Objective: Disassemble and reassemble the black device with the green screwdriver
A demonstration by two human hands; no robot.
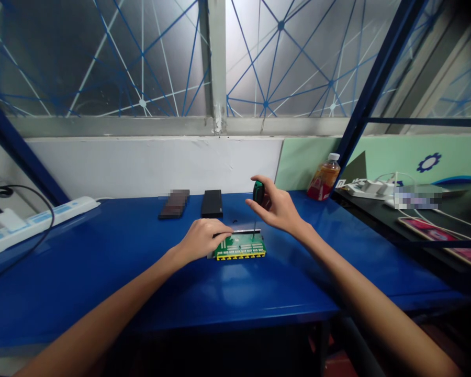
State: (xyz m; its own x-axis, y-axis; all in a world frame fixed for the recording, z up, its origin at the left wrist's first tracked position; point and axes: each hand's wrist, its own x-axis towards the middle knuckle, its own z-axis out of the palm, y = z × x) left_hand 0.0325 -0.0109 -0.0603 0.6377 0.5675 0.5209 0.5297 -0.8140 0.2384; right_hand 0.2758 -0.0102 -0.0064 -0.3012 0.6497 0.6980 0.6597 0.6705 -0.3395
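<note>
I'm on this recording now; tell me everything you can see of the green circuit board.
The circuit board is a green, roughly rectangular panel, wider than deep, with rows of small pale parts and a row of yellow pieces, perhaps plastic connectors, along its near edge. A dark strip shows at its far edge. It lies on the blue table. The left hand is at its left side, covering part of it. A screwdriver in the right hand points down at its right part; tip contact is unclear.

Left hand (pixel 204 238), one: sits low, palm down, fingers drawn together and pointing right. Right hand (pixel 275 207), one: stands higher, thumb and forefinger curved into a grip. Forearms (pixel 113 309), two: bare, angle inward from below.
</note>
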